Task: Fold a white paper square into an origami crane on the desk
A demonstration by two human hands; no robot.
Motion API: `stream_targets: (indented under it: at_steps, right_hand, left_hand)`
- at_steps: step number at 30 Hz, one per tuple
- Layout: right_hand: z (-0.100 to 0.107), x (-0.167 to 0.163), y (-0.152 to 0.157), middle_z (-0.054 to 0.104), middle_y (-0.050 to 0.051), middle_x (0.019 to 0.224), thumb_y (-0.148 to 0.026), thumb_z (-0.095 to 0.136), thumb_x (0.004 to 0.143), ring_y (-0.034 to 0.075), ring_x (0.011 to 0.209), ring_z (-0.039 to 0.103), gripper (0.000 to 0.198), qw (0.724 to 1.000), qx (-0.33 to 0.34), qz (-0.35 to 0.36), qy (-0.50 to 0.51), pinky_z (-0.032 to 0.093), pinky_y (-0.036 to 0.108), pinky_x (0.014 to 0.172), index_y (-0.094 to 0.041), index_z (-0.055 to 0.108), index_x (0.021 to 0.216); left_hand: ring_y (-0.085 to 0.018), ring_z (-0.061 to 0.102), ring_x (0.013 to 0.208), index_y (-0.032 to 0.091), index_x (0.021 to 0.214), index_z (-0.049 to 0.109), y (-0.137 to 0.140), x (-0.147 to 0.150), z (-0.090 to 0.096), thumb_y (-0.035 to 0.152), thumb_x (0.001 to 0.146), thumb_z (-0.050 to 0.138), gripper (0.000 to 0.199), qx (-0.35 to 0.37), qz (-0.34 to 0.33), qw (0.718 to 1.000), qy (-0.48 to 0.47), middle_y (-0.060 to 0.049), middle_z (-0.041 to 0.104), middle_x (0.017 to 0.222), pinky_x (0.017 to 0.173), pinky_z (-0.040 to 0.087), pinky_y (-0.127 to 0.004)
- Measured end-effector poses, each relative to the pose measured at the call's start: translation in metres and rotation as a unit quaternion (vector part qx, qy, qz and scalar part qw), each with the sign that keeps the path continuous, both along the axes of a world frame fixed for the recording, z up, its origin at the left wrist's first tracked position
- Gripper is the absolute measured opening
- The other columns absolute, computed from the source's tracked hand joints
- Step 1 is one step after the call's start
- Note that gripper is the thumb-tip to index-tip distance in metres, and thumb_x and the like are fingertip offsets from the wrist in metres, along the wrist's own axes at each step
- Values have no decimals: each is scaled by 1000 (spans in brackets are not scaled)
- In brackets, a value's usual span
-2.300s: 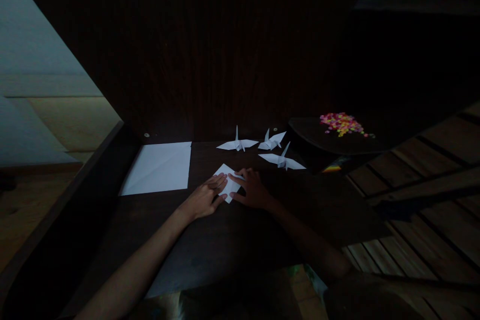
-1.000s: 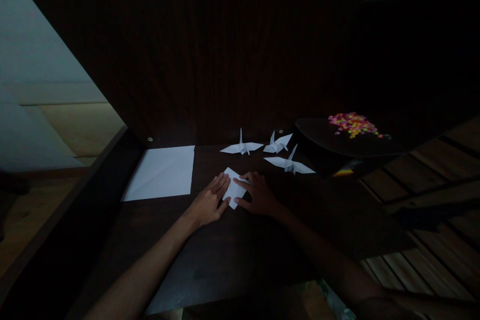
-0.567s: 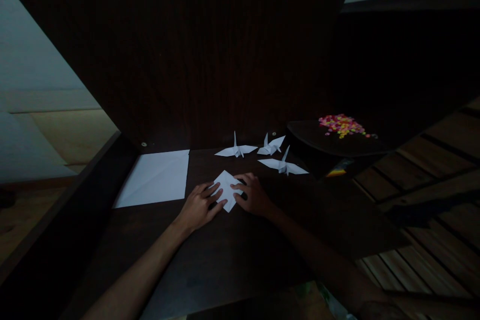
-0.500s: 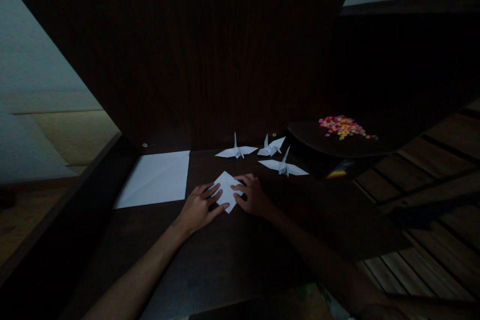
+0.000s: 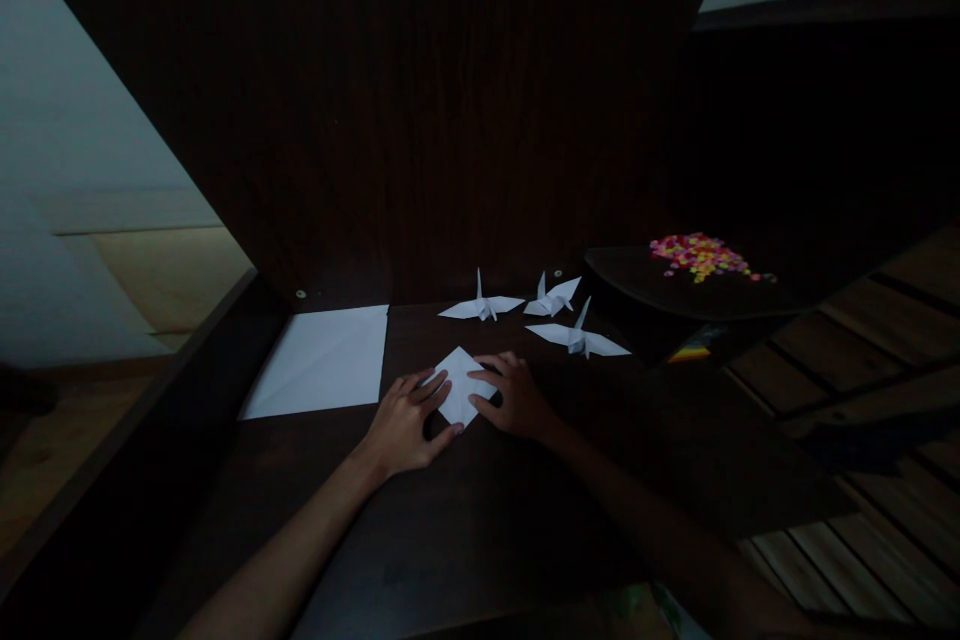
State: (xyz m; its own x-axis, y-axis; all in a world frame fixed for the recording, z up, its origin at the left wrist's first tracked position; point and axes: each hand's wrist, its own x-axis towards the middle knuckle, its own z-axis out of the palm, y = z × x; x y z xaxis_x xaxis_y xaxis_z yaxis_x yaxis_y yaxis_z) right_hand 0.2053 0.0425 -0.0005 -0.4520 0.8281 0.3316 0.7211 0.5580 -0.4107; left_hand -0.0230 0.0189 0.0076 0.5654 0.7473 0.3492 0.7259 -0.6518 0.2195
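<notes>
A white paper folded into a small diamond [image 5: 460, 390] lies flat on the dark tabletop, with a crease down its middle. My left hand [image 5: 407, 423] rests on its left side, fingers spread, the thumb at the bottom corner. Over the right side lies my right hand [image 5: 516, 398], its fingers apart and lightly bent, fingertips on the paper. Both hands are open and press from above. Behind them stand three folded white paper cranes: one on the left [image 5: 481, 307], one at the back right [image 5: 552, 299] and one nearer on the right [image 5: 578, 338].
A large white sheet [image 5: 322, 360] with a diagonal crease lies to the left. On a curved side shelf [image 5: 630, 283] at the right sits a pile of small pink, red and yellow pieces [image 5: 701, 255]. A dark upright panel [image 5: 420, 120] closes off the back.
My left thumb has slid down to the diamond's bottom corner. My right fingers stay on the right side. The whole view has shifted slightly, so everything appears a little farther right.
</notes>
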Motion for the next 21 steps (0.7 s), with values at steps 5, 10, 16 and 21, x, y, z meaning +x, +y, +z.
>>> stream_targets:
  at_steps: [5, 10, 16, 21]
  right_hand:
    - [1, 0, 1, 58, 10, 125, -32, 62, 84, 28, 109, 46, 32, 1000, -14, -10, -8, 36, 45, 88, -22, 66, 114]
    - [2, 0, 2, 57, 10, 125, -31, 61, 84, 28, 110, 45, 34, 1000, -26, -12, -12, 36, 44, 88, -21, 66, 116]
    - [3, 2, 3, 56, 9, 123, -22, 55, 87, 27, 110, 43, 36, 999, -41, 0, -18, 34, 44, 87, -25, 64, 121]
    - [4, 2, 2, 57, 9, 114, -19, 55, 85, 26, 103, 45, 35, 999, -36, -3, -8, 35, 42, 85, -24, 65, 118]
  left_hand:
    - [-36, 48, 124, 22, 132, 56, 0, 1, 2, 52, 81, 60, 60, -18, -1, 1000, -2, -11, 55, 137, 98, 42, -54]
    - [-35, 43, 130, 20, 135, 52, 1, -2, -2, 45, 77, 65, 65, -41, -1, 999, 1, -10, 51, 141, 107, 34, -56]
    - [-32, 46, 129, 21, 132, 55, 2, -2, -1, 57, 85, 54, 60, -49, 4, 999, 5, -10, 53, 139, 108, 35, -56]
    - [-30, 49, 127, 23, 130, 57, 4, 0, -5, 60, 86, 52, 57, -28, 16, 999, -2, -8, 58, 135, 107, 36, -55]
